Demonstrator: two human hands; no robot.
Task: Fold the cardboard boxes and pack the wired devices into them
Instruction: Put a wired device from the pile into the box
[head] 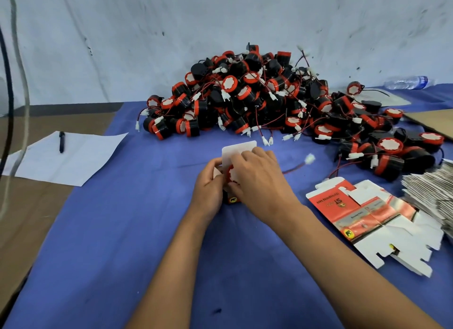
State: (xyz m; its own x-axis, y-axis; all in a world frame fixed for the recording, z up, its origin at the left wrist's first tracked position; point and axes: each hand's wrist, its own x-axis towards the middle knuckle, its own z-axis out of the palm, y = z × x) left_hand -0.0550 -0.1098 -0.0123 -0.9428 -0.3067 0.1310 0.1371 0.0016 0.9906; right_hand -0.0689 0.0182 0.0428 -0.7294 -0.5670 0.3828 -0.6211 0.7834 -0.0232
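Observation:
A small folded cardboard box (231, 200) stands on the blue cloth at the centre, its white lid flap (235, 149) raised behind. My left hand (209, 188) grips the box's left side. My right hand (259, 179) holds a red and black wired device (231, 174) in the box's open top, fingers curled over it. The device's wire runs right across the cloth to a white connector (310, 159). Behind lies a big pile of the same devices (257, 95). Flat unfolded boxes (367, 213) lie at the right.
A stack of flat box blanks (434, 193) sits at the far right edge. White paper (81, 161) with a black pen (61, 142) lies at the left. A plastic bottle (407, 82) lies at the back right. Cables hang at the far left.

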